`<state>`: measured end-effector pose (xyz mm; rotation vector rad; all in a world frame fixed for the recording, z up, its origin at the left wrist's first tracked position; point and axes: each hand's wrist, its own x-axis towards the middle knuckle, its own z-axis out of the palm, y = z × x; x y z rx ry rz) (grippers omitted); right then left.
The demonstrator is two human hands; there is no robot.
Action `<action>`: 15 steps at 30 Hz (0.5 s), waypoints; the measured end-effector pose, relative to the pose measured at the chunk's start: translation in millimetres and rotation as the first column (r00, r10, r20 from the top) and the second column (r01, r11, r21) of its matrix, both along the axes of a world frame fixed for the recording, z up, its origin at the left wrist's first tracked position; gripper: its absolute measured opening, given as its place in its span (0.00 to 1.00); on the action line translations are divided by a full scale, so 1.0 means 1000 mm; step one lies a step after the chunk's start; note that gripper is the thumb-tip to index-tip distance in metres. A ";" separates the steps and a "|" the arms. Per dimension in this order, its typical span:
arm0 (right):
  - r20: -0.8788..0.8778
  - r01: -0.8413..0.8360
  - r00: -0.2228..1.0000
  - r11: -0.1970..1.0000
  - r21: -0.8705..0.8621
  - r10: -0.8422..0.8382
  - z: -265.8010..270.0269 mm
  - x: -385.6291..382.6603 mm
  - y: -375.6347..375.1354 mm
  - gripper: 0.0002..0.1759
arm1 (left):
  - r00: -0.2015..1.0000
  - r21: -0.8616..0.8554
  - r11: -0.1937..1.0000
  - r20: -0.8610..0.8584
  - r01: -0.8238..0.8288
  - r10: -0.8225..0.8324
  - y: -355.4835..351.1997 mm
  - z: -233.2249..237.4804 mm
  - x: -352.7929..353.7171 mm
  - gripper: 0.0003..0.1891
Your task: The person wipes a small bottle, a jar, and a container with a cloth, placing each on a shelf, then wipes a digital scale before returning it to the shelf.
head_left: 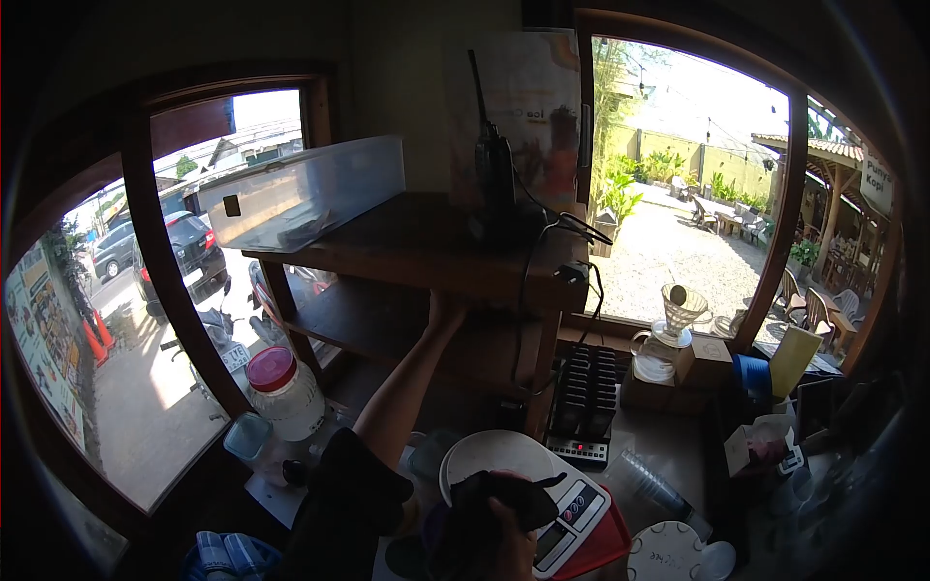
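My left hand (pixel 447 310) reaches up to the front of the wooden shelf (pixel 417 261), just beneath its top board. Its fingers are lost in shadow. Low in the middle, my right hand (pixel 513 542) is closed on a dark cloth (pixel 484 504), bunched up, whose exact kind is hard to make out. Behind and beside the cloth is a kitchen scale (pixel 573 518) with buttons. A pale round plate or lid (pixel 499 453) lies partly covered by the cloth.
A clear plastic bin (pixel 310 194) and a walkie-talkie (pixel 494 174) stand on the shelf top, with cables hanging at its right. A red-lidded jar (pixel 283 392) is at left. Rightward are a pager rack (pixel 583 402), stacked plastic cups (pixel 649 481) and a glass coffee dripper (pixel 683 308).
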<state>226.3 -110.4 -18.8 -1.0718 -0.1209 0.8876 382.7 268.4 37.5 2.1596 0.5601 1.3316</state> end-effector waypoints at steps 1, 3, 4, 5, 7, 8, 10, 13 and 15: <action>0.039 -0.013 0.999 1.000 -0.006 0.013 -0.003 0.000 0.000 0.17 | 0.999 -0.042 0.998 -0.033 0.040 -0.041 0.003 0.000 0.002 0.26; 0.118 -0.037 0.992 0.999 -0.022 0.040 -0.012 -0.001 -0.002 0.17 | 0.995 -0.062 0.995 -0.054 0.083 -0.087 0.007 0.001 0.008 0.27; 0.173 -0.036 0.984 0.999 -0.024 0.039 -0.016 -0.001 -0.003 0.17 | 0.995 -0.040 0.995 -0.044 0.088 -0.090 0.015 -0.005 0.014 0.28; 0.227 -0.035 0.973 0.999 -0.028 0.040 -0.021 -0.002 -0.003 0.17 | 0.995 -0.019 0.996 -0.034 0.092 -0.093 0.016 -0.006 0.018 0.28; 0.333 -0.034 0.942 0.999 -0.038 0.045 -0.030 -0.002 -0.004 0.19 | 0.995 -0.061 0.994 0.035 0.095 -0.093 0.018 -0.012 0.023 0.29; 0.385 -0.035 0.922 0.998 -0.044 0.050 -0.033 -0.002 -0.004 0.19 | 0.993 -0.082 0.992 0.070 0.095 -0.090 0.020 -0.016 0.026 0.29; 0.344 -0.042 0.937 0.998 -0.055 0.058 -0.033 -0.001 -0.004 0.22 | 0.999 0.021 0.999 -0.010 0.049 -0.049 0.031 -0.020 0.032 0.29; 0.130 -0.013 0.992 0.996 0.087 0.002 -0.009 0.005 0.003 0.24 | 0.992 0.040 0.991 0.002 0.126 -0.126 0.029 -0.012 0.024 0.31; 0.058 0.084 0.992 0.924 0.374 -0.113 0.021 0.005 0.012 0.23 | 0.979 0.068 0.976 -0.030 0.205 -0.203 0.017 -0.004 0.007 0.33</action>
